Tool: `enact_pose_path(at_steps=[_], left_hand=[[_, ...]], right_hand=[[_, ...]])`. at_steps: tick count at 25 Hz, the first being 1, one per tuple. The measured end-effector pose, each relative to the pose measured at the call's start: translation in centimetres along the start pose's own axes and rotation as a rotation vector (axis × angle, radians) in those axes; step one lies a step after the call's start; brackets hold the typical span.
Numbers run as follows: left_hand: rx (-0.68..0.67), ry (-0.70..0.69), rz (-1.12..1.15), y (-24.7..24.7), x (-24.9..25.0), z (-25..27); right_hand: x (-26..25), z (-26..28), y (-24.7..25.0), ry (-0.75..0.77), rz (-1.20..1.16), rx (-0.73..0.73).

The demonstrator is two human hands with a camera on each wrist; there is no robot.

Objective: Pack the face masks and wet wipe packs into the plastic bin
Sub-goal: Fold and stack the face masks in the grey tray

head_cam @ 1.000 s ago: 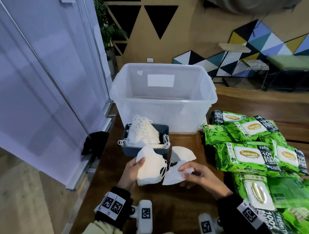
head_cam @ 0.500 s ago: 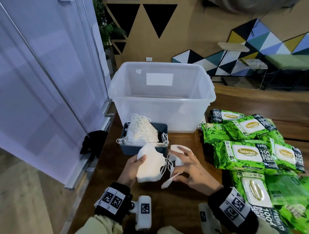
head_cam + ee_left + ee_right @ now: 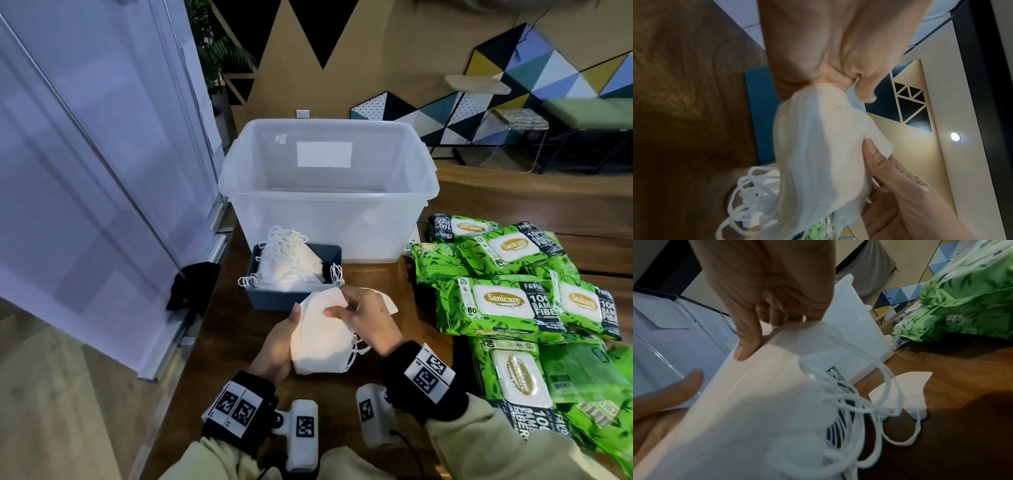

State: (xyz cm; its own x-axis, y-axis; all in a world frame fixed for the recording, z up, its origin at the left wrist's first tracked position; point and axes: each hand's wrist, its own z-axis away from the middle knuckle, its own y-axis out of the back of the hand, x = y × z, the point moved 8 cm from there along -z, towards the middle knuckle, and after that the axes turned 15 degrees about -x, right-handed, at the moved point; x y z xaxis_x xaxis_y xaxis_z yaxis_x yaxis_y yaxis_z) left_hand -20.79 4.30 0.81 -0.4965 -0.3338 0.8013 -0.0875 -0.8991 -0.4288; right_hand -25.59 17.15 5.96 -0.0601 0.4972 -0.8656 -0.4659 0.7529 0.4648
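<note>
Hands hold a stack of white masks (image 3: 320,337) above the wooden table (image 3: 219,329): left hand (image 3: 279,344) cups its edge with fingers curled behind, right hand (image 3: 364,313) pinches the top edge. Just beyond, a blue tray (image 3: 334,255) holds more masks. Behind it stands the clear bin (image 3: 329,205); green wipe packs (image 3: 503,303) lie to the right.

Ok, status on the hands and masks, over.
Left hand and right hand both gripping mask stack. One mask loose on table. Bin unobstructed.
</note>
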Motion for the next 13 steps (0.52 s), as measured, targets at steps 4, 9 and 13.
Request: enact_pose_path(at_steps=[4,9,13], left_hand=[[-0.041,-0.026,-0.063,-0.3,0.2,0.1],[-0.085,-0.173,-0.245,-0.8,0.6,0.4],[-0.012,-0.206,-0.266,-0.2,0.6,0.4]], right_hand=[[-0.4,0.2,-0.7,-0.007,0.044,0.002],[0.3,0.1,-1.0,-0.061,0.074,0.072],[-0.7,0.1,-1.1,-0.046,0.113,0.083]])
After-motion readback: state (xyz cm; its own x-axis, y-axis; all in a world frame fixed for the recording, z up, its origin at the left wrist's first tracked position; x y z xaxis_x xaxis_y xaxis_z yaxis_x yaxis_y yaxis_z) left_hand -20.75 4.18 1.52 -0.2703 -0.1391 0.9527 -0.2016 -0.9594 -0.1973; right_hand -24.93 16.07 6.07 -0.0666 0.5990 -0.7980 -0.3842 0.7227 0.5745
